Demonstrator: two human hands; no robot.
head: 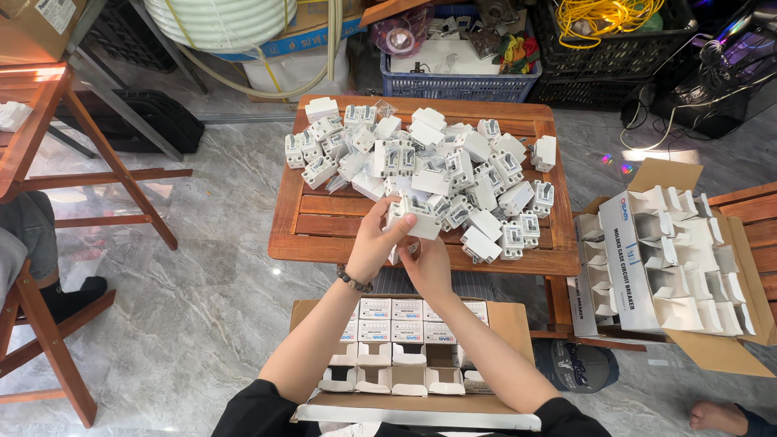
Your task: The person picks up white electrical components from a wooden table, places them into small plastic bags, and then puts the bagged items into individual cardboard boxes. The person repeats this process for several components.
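White breaker pinched in left hand grip, slatted wooden table, marble floor

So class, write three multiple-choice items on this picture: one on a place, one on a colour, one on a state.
1. Where does the heap of white plastic breaker units lie?
A. on the slatted wooden table
B. on the floor
C. in the blue crate

2. What colour is the coiled cable at top right?
A. red
B. yellow
C. green

3. What is the left hand doing?
A. resting flat
B. gripping one white unit
C. holding scissors

Answers: A, the heap covers the tabletop; B, the coil in the black crate is yellow; B, its fingers close round the unit, the right hand just beneath.
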